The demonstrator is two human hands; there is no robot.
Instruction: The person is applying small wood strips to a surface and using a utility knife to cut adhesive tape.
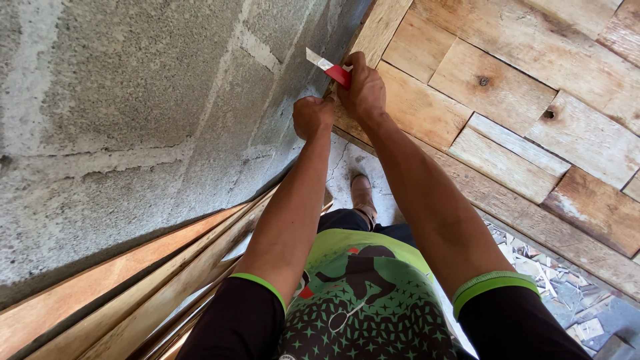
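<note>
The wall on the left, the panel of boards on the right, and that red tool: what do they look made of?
The wall looks like rough grey concrete block with paler mortar joints. The panel is bare, unfinished wood: visible grain, knots and weathered patches. The tool in the right hand has a red body, probably plastic, and a pale flat blade that may be metal; too small to be sure.

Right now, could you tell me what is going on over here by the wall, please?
A person is standing in the corner where a grey block wall meets a panel of wooden boards. The right hand grips a red-handled tool with a pale blade, held up near the edge of the boards. The left hand is closed in a fist just below it, against the corner. Long wooden planks lean along the wall at lower left, and wood scraps lie on the floor at lower right.
</note>
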